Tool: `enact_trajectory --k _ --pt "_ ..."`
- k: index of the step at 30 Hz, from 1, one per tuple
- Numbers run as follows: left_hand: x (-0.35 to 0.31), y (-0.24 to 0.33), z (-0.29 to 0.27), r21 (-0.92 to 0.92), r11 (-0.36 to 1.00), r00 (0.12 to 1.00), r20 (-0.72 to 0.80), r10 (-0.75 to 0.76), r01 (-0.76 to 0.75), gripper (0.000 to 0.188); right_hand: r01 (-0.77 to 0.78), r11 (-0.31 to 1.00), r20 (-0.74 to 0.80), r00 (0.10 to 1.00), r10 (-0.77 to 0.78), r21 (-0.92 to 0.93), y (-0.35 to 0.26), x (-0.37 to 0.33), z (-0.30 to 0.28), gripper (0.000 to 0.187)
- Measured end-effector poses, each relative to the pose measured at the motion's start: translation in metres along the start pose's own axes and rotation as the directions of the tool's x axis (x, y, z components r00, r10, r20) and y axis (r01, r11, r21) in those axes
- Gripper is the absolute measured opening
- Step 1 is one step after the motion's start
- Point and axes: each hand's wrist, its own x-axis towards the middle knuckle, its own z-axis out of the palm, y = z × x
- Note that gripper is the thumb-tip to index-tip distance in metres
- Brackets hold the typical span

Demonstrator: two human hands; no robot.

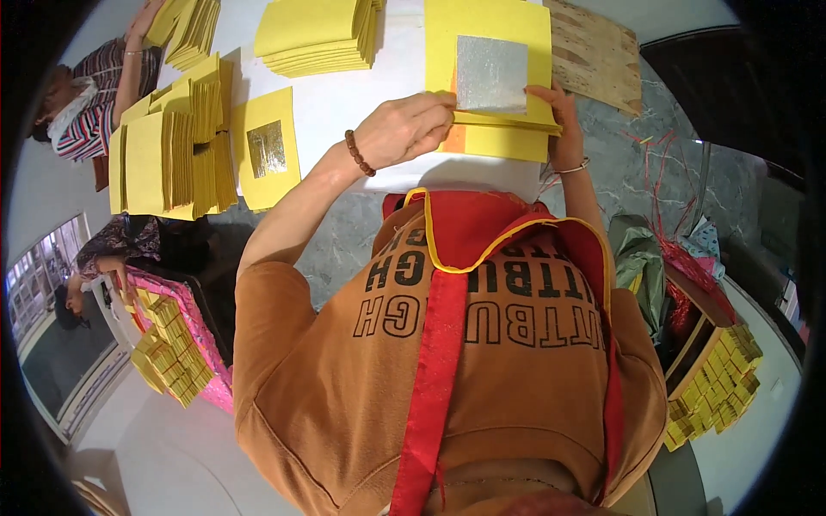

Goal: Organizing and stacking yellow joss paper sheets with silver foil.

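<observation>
A yellow paper sheet (490,19) with a silver foil square (492,76) lies before me at the near edge of the white table. Its near edge is raised in a narrow folded flap (508,122), and an orange patch shows beside the foil. My left hand (406,129) has its fingers closed on the left end of that fold. At the other end, my right hand (561,125) grips the sheet's right side, with a finger reaching onto the foil's edge. Further left lies another yellow sheet (284,163) with a darker gold foil square (267,148).
Thick stacks of folded yellow paper (159,159) stand at the left, with another stack (314,39) at the back. A wooden board (594,52) adjoins the table's right. Two people are at the left. Boxes of yellow bundles (718,383) and red strings (658,185) are right.
</observation>
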Motion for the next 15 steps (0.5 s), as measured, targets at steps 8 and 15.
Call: enact_trajectory --k 8,15 --pt "-0.005 -0.004 0.005 0.024 0.997 0.997 -0.04 -0.068 0.069 0.008 0.202 0.734 0.026 0.969 -0.244 -0.649 -0.036 -0.007 0.027 0.069" --pt "-0.001 0.003 0.0 0.017 0.999 0.99 -0.133 0.052 -0.05 0.025 0.366 0.589 0.208 0.925 -0.319 -0.721 -0.034 0.004 0.012 0.039"
